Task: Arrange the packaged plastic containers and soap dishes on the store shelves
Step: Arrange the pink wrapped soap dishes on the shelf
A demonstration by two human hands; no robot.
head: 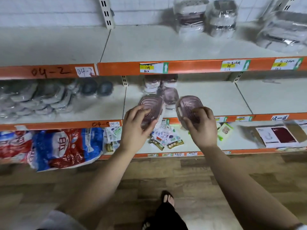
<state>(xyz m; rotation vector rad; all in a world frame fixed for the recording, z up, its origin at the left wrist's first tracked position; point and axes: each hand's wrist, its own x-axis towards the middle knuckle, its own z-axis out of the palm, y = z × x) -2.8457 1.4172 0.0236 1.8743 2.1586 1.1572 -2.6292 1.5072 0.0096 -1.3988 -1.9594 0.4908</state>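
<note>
My left hand (136, 127) grips a pink ribbed soap dish (150, 103) at the front edge of the middle shelf (207, 100). My right hand (201, 128) grips a second pink soap dish (189, 103) just to the right of the first, tilted up. Behind them on the same shelf stand more wrapped pink soap dishes (169, 95) in a small stack. Wrapped plastic containers (190, 15) sit at the back of the top shelf, with another wrapped pack (282, 30) at the far right.
Grey wrapped dishes (38, 100) are piled on the middle shelf's left bay. The bottom shelf holds red and blue bags (61, 146), small packets (164, 138) and a flat card pack (279, 135). A sandalled foot (167, 199) stands on the wooden floor.
</note>
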